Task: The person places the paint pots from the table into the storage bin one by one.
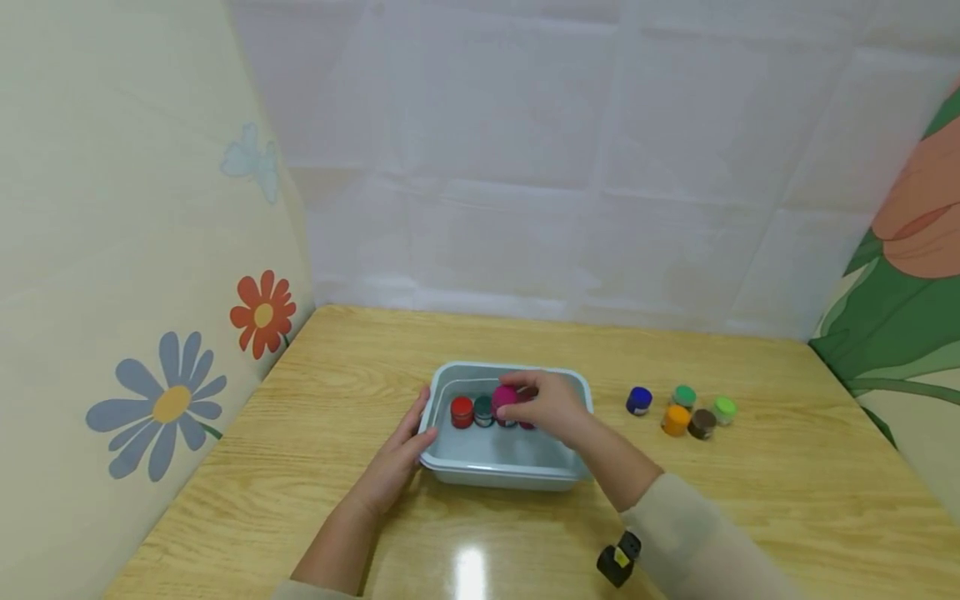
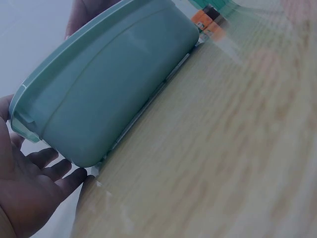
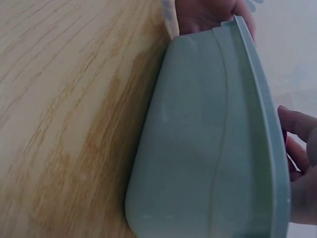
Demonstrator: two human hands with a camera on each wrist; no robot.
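Note:
A pale blue-green plastic tub point(image 1: 495, 477) sits on the table with a row of small paint jars inside. My left hand point(image 1: 393, 467) holds the tub's left end, thumb over the rim and fingers along the outside, as the left wrist view also shows. Inside the tub, my right hand point(image 1: 551, 407) pinches a magenta-lidded paint jar point(image 1: 504, 398) between thumb and fingers. Left of it stand a red-lidded jar point(image 1: 462, 412) and a dark green-lidded jar point(image 1: 483, 410). A crimson jar point(image 1: 527, 426) is mostly hidden under the right hand.
On the table right of the tub stand a dark blue jar point(image 1: 639, 401), a green one point(image 1: 683, 397), an orange one point(image 1: 676, 421), a dark brown one point(image 1: 702, 424) and a light green one point(image 1: 724, 409). A black device point(image 1: 618, 562) is beside the right sleeve. A white sheet hangs behind.

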